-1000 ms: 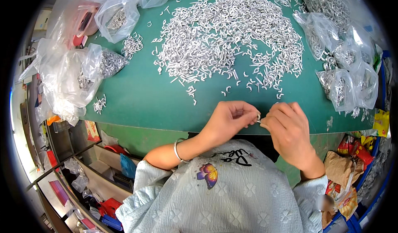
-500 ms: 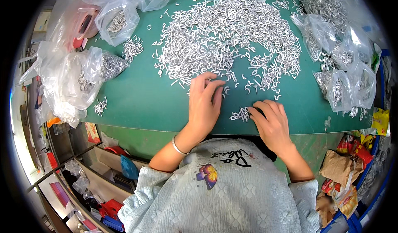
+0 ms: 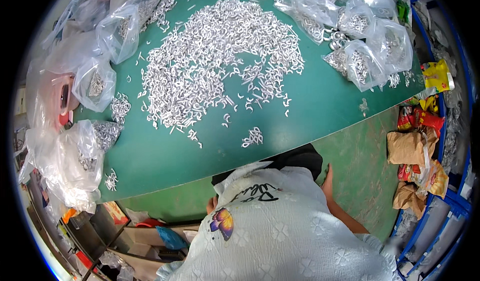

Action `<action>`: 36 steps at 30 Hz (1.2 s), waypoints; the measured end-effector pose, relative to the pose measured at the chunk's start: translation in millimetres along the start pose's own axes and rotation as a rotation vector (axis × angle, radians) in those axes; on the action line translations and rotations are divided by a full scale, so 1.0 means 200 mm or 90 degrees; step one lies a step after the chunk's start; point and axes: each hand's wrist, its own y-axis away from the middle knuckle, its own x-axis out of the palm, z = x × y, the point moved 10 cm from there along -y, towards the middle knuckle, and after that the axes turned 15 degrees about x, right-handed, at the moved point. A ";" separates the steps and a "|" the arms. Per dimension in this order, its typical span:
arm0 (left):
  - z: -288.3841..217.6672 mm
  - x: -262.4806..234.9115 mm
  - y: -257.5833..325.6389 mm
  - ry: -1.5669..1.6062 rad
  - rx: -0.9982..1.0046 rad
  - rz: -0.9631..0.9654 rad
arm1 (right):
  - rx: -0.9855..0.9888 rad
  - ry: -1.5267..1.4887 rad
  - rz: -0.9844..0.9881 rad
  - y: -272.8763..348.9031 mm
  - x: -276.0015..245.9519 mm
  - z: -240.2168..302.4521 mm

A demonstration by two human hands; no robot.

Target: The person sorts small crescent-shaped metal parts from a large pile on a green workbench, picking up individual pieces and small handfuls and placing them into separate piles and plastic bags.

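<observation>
Both hands are off the table, down beside my lap. Only a small part of my left hand (image 3: 212, 204) shows at the left edge of my shirt, its fingers mostly hidden. My right hand (image 3: 328, 182) is low on the right, next to dark cloth (image 3: 302, 160) at my lap; its fingers cannot be made out. On the green table (image 3: 310, 113) lies a large spread pile of small silvery metal pieces (image 3: 190, 71), many curved or looped. A small separate cluster of looped pieces (image 3: 253, 137) sits near the front edge, touched by neither hand.
Clear plastic bags of metal parts crowd the table's left (image 3: 75, 156) and back right (image 3: 360, 63). A small heap of pieces (image 3: 111, 180) lies at the front left. Blue shelving (image 3: 450, 196) and brown paper packages (image 3: 412, 146) stand on the right; open drawers (image 3: 140, 238) are lower left.
Both hands have left the table and dropped beside my lap; the left was by the pile, the right at the small cluster. The view has turned, so the table appears tilted and shifted left.
</observation>
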 end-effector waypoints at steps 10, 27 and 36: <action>-0.20 0.02 -0.01 -0.165 0.229 0.131 | 0.109 0.125 -0.035 -0.26 0.13 -0.45; -1.77 0.81 0.07 -0.336 0.716 0.411 | -0.169 0.396 -0.098 -0.06 -0.14 0.56; -1.44 0.20 0.22 -0.440 0.461 0.221 | -0.171 0.361 -0.050 -0.04 -0.11 0.47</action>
